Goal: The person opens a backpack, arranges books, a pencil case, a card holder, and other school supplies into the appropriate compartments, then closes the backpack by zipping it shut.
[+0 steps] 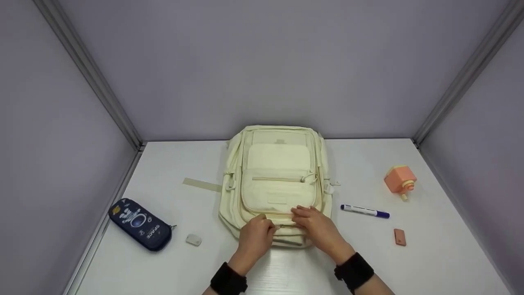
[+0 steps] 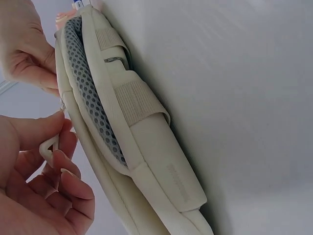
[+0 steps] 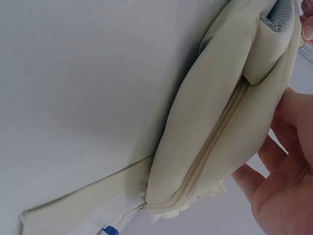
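Cream backpack [image 1: 278, 157] lying on the white bench [image 1: 180, 270], with a flat strap [image 1: 202, 184] extending leftward. Left hand [image 1: 257, 235]: fingers clamped on a zipper pull [image 2: 46, 149] at the bag's lower end. Right hand [image 1: 317, 226]: fingers slightly apart, resting on the bag's front; both hands partly hide the lower front. Left: navy pencil case [image 1: 141, 224], small pale block [image 1: 193, 240]. Right: capped marker [image 1: 365, 211], nearest the bag; reddish block [image 1: 400, 237]; orange box-shaped object [image 1: 399, 179].
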